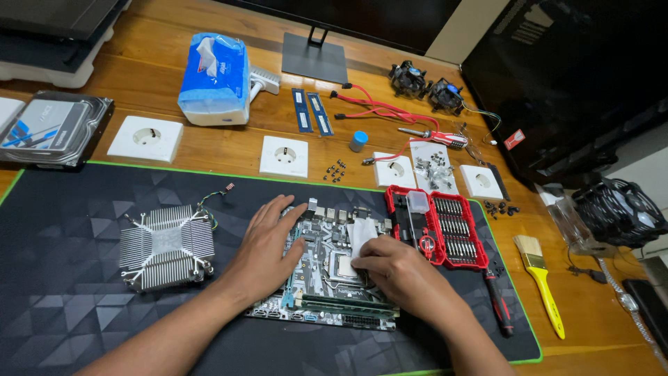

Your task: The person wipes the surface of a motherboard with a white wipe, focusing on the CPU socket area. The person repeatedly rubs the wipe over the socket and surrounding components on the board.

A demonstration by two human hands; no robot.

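Left hand (268,244) lies spread flat on the motherboard (327,275), mid-mat; right hand (396,271) pinches a white tissue (362,237) at the socket. Risk: hard wiping may bend socket contacts.

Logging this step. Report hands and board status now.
Left hand flat on circuit board, holding nothing. Right hand fingers pressing white tissue onto board's middle. Heatsink lies apart at left; red bit case close by right hand.

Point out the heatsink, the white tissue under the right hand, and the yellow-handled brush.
heatsink (165,245), head view, centre plate.
white tissue (362,237), head view, upper part, clear of the right hand (403,275).
yellow-handled brush (543,289), head view, handle.
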